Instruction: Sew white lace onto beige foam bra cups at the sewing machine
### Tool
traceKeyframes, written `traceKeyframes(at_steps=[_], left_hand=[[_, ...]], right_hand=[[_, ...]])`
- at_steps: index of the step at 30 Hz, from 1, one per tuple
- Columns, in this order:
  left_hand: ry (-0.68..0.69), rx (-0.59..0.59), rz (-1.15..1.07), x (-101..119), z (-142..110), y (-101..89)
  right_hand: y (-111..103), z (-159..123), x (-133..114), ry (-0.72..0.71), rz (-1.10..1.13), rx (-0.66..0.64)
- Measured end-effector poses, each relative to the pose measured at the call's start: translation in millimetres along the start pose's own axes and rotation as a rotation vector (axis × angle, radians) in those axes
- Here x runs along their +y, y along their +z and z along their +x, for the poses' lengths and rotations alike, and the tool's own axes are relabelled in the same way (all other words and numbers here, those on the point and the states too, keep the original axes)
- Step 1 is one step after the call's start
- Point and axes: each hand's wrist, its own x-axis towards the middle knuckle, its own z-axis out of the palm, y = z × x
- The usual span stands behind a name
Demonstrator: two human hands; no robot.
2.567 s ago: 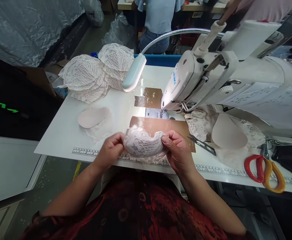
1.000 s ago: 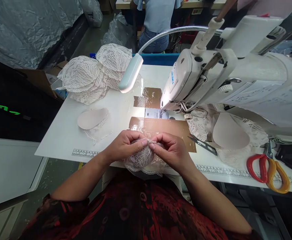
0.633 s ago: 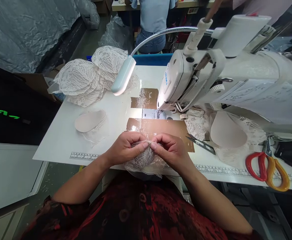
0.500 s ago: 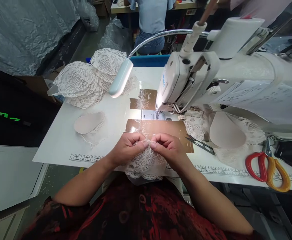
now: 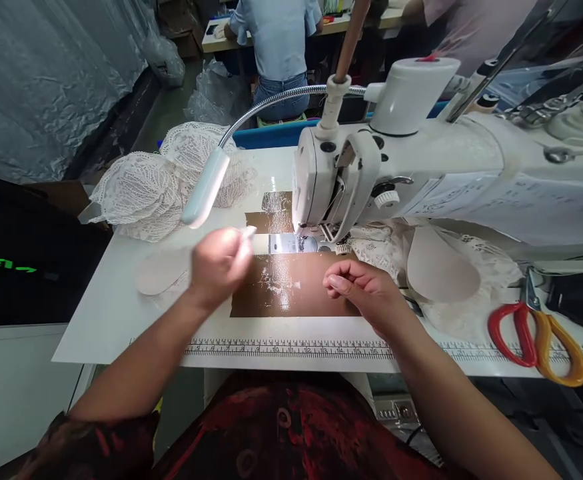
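My left hand [image 5: 221,263] is raised over the table, left of the sewing machine's needle area, its fingers curled closed. Motion blurs it, and I cannot make out what it holds, if anything. My right hand [image 5: 358,287] hovers over the right part of the brown tape patch [image 5: 291,303], thumb and fingertips pinched together. Anything between those fingertips is too small to see. Beyond the hands is the metal needle plate [image 5: 286,244] under the sewing machine [image 5: 316,180]. A pale moulded cup [image 5: 158,272] with lace lies left of my left hand.
A pile of white lace cups [image 5: 138,190] sits at the back left, under the lamp [image 5: 206,187]. Right of my right hand lie another cup [image 5: 438,267] on lace and scissors [image 5: 531,327] with red and yellow handles. A person [image 5: 278,47] sits beyond the table.
My hands have parted; the left moved up and left, the right moved right. The lace cup both held at the table's front edge is no longer seen there. The view has shifted.
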Motion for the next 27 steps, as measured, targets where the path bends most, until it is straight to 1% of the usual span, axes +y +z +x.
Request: traceKeyframes(at_steps=[2, 3, 5, 6, 8, 11, 13, 16, 18, 19, 24, 27], left_hand=[[0.107, -0.139, 0.054, 17.5, -1.2, 34.5], [0.167, -0.233, 0.104, 26.1, -3.7, 49.9], [0.238, -0.345, 0.161, 40.8, -11.2, 71.6], [0.269, -0.39, 0.191, 46.4, -15.4, 77.0], [0.314, -0.459, 0.265, 54.3, -22.0, 78.3], [0.347, -0.546, 0.341, 58.0, -22.0, 65.2], [0.322, -0.591, 0.262, 54.2, -15.4, 53.1], [0.251, -0.657, -0.023, 40.1, -3.7, 38.7], [0.245, -0.652, -0.183, 29.3, 0.2, 35.7], [0.262, -0.635, -0.211, 25.0, 0.5, 36.6], [0.377, -0.546, -0.071, 16.0, -2.1, 53.6], [0.418, -0.516, -0.042, 11.9, 2.3, 62.6]], right_hand=[[0.5, 8.1, -4.9, -0.017, -0.2, -0.051], [1.2, 12.6, -6.8, -0.023, -0.306, -0.077], [3.0, 21.5, -8.1, -0.045, -0.486, -0.118], [4.2, 25.4, -7.0, -0.065, -0.554, -0.128], [7.9, 31.3, -1.9, -0.129, -0.67, -0.122], [16.5, 34.4, 8.0, -0.23, -0.884, -0.114], [23.0, 33.3, 12.2, -0.255, -1.078, -0.133], [30.5, 29.4, 12.9, -0.243, -1.349, -0.159], [33.2, 26.8, 11.5, -0.233, -1.433, -0.171], [33.9, 25.8, 10.9, -0.229, -1.448, -0.17], [34.9, 27.4, 10.9, -0.234, -1.446, -0.093], [34.2, 32.6, 11.6, -0.225, -1.439, -0.055]])
